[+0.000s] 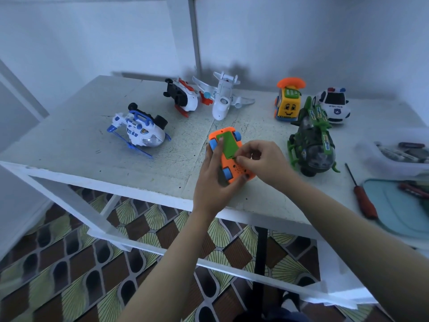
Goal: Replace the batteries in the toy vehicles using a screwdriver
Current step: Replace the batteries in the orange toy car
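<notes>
An orange toy car (234, 167) with blue wheels lies upside down on the white table (81, 126), its green battery cover (228, 145) facing up. My left hand (212, 182) grips the car from the left side, thumb along the cover's edge. My right hand (260, 161) pinches at the near end of the green cover with curled fingers. A red-handled screwdriver (362, 194) lies on the table to the right, apart from both hands.
Around the car stand a blue-white helicopter (139, 130), a red-white toy (183, 96), a white plane (222, 98), a yellow phone car (287, 101), a police car (334, 105) and a green helicopter (313, 145). A teal tray (394, 205) and a clear box (399, 156) sit far right.
</notes>
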